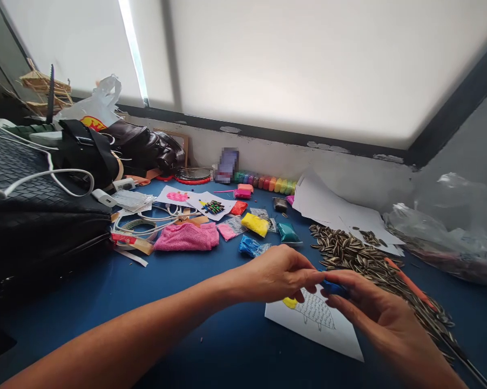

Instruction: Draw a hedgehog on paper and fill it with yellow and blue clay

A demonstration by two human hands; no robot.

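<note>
Above the paper, my right hand (373, 302) pinches a lump of blue modelling clay (336, 289) between thumb and fingers. The fingertips of my left hand (282, 275) are closed at the left end of the same clay, meeting the right fingertips. Beneath both hands lies a white sheet (336, 343) with a drawn animal (314, 310), its body filled with small marks and its head covered in yellow. My hands hide the upper part of this sheet. Just beyond my left hand is an opened packet of blue clay (251, 246).
Striped sunflower seeds (349, 251) are heaped at right, with an orange-handled tool (409, 283) across them. Clay packets, yellow (255, 224) and teal (288, 233), lie ahead. A pink cloth (187, 236), cables and a black bag (45, 227) stand left; paper sheets (332, 202) lean behind.
</note>
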